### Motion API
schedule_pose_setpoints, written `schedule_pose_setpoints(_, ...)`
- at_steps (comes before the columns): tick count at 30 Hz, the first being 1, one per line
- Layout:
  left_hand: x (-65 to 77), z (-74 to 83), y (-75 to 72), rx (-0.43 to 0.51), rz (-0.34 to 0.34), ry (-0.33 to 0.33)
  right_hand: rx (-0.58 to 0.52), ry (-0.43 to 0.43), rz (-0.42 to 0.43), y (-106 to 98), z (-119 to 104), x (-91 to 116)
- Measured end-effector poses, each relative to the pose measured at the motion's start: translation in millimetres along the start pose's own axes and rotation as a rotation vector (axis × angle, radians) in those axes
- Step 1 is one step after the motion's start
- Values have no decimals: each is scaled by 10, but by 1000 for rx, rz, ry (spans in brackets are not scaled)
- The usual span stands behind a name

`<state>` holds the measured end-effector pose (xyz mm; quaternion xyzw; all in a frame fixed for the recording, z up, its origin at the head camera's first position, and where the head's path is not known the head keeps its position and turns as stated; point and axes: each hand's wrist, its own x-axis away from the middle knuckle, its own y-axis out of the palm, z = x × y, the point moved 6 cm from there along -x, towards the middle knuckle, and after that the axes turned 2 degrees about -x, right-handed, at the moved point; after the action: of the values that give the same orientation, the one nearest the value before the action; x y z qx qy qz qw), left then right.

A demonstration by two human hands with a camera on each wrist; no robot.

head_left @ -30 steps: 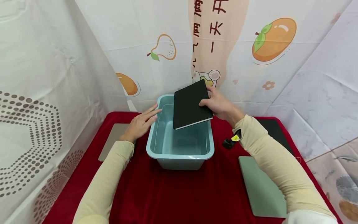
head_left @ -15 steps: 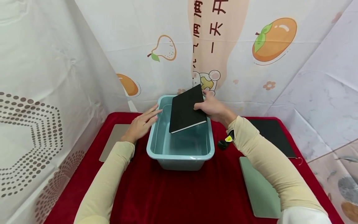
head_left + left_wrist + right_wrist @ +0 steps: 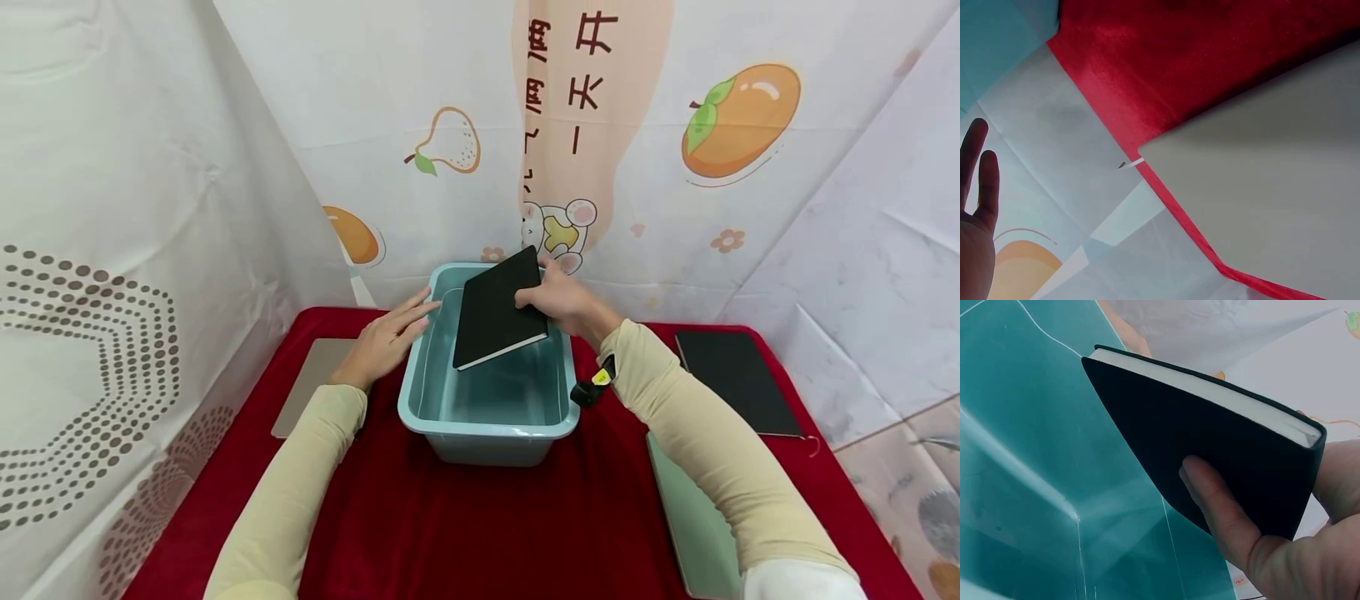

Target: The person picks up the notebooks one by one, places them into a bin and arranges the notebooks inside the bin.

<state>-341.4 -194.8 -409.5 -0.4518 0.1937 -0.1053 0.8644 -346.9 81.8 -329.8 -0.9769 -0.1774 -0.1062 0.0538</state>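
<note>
Fingers (image 3: pixel 1222 506) round black book (image 3: pixel 491 312), “天” (image 3: pixel 585 92) behind

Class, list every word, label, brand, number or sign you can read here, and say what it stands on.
"一天开": turned sideways, on the printed cloth backdrop.
Beside it, on the same backdrop: a column of characters cut off at one edge, not fully readable.
Yellow tag on the black wrist strap: too small to read.
Black hardcover book, blue basin: none visible.

A white curtain (image 3: pixel 360 67) printed with orange fruit (image 3: pixel 741 121) hung behind a red cloth (image 3: pixel 465 533), where a flat gray object (image 3: pixel 309 385) lay at left, a black one (image 3: pixel 737 383) and a green one (image 3: pixel 692 517) at right.
</note>
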Motion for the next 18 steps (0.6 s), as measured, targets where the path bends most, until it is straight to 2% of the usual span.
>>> schedule_pose_setpoints(7, -10, -15, 17, 10, 22, 10, -16, -31, -31, 36, 12, -57)
schedule_pose_setpoints(18, -21, -47, 34, 9, 27, 13, -44, 28, -2, 150, 68, -136)
